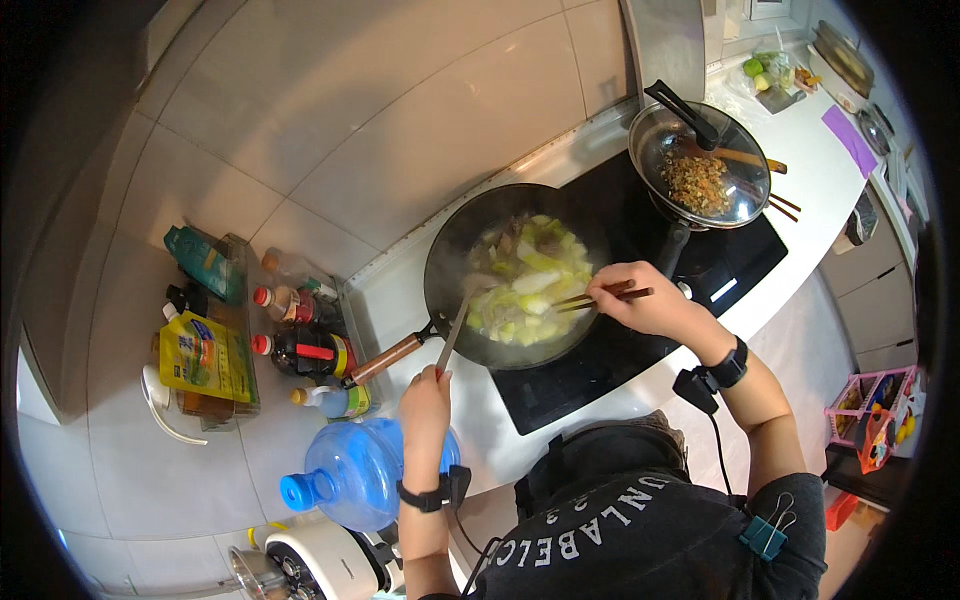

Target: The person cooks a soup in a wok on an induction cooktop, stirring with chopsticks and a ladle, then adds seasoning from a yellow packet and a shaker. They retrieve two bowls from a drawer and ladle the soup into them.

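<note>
A dark wok (480,225) holds chopped pale-green and white vegetables (536,277) in steaming liquid. My left hand (426,401) grips the long handle of a cooking utensil (455,330), probably a spatula or ladle. Its head is partly lost in the food and steam at the wok's left. Over the wok's right rim, my right hand (634,296) holds brown wooden chopsticks (577,304), their tips among the vegetables. The wok's wooden handle (388,358) points toward the lower left, with neither hand on it.
A glass-lidded pan (697,180) with chopped food stands on the black cooktop (540,401) at right. Sauce bottles (304,351) and a yellow pouch (202,356) line the left wall. A large blue water bottle (352,472) lies near my left forearm. Bagged vegetables (769,71) sit at the far right.
</note>
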Demonstrator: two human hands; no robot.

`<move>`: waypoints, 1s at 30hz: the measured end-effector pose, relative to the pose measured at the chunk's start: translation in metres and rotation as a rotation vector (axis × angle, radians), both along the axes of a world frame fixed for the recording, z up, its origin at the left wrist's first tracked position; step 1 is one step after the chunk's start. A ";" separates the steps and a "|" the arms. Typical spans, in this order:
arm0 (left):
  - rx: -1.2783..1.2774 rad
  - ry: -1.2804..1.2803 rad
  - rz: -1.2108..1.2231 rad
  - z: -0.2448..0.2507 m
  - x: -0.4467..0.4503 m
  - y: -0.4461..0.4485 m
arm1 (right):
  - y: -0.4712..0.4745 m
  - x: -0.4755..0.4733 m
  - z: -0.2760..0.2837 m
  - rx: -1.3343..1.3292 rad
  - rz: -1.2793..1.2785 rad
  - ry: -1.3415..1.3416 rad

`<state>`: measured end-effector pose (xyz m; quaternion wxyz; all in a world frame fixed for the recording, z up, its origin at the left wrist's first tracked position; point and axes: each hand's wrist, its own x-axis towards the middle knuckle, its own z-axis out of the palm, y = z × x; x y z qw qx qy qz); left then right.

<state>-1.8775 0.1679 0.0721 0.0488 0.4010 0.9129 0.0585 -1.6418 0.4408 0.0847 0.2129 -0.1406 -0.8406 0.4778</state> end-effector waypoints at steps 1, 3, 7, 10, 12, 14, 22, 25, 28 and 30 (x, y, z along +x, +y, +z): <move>0.050 0.020 -0.013 0.006 0.005 -0.005 | -0.002 0.001 0.004 0.021 -0.052 0.006; 0.082 0.063 -0.012 0.017 0.014 -0.010 | -0.004 0.001 0.004 0.052 -0.129 0.079; 0.085 0.089 -0.047 0.019 0.026 -0.004 | -0.008 -0.023 -0.026 0.185 -0.115 0.153; 0.008 0.093 -0.085 0.002 0.029 0.007 | -0.007 -0.035 -0.053 0.271 -0.044 0.152; -0.008 0.039 -0.090 -0.010 0.028 0.012 | -0.007 -0.036 -0.061 0.222 0.004 0.022; -0.068 0.000 -0.077 -0.018 0.028 0.013 | -0.007 -0.030 -0.060 0.234 0.027 0.084; 0.138 0.061 -0.056 0.024 0.037 -0.019 | -0.021 -0.002 -0.015 0.164 -0.029 0.184; 0.098 0.077 -0.056 0.035 0.041 -0.029 | -0.026 -0.012 -0.023 0.111 0.060 0.162; 0.063 0.083 -0.048 0.035 0.042 -0.035 | -0.026 -0.024 -0.039 0.222 0.039 0.170; 0.064 0.090 -0.040 0.032 0.043 -0.039 | -0.017 -0.027 -0.049 0.237 -0.042 0.233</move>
